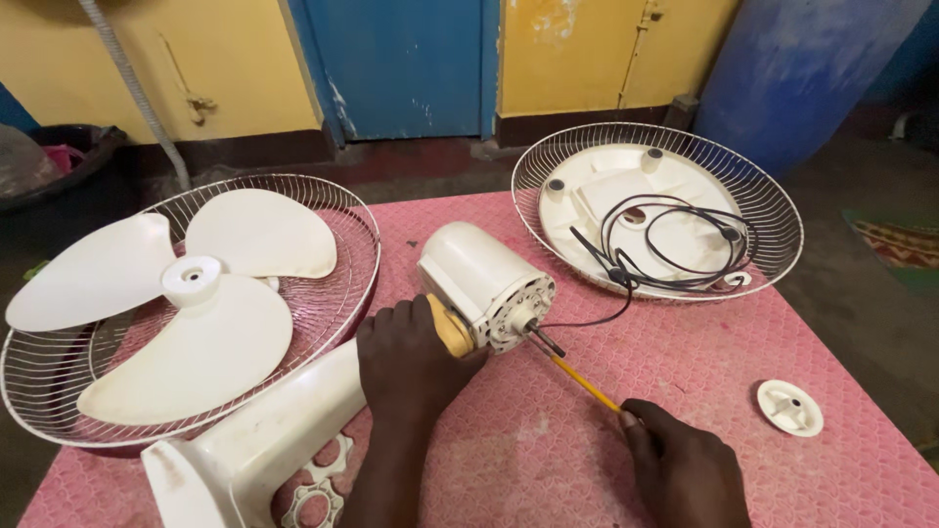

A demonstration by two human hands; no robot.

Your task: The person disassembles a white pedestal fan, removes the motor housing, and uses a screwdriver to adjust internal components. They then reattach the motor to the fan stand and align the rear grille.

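right hand (pixel 685 469) seemingly gripping screwdriver (pixel 577 376)

Right hand (pixel 685 469) cut by bottom edge; fan stand (pixel 245 450) base cropped; screwdriver handle hidden.

A cream fan motor housing (pixel 484 279) is lying tilted on its side, its steel shaft (pixel 545 341) pointing lower right, and a thin yellow-shafted screwdriver (pixel 585 382) is touching that shaft's tip.

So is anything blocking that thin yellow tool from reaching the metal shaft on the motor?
Nothing visible does. The yellow tool in the right hand runs straight to the shaft of the motor, which the left hand steadies; the black cord passes behind.
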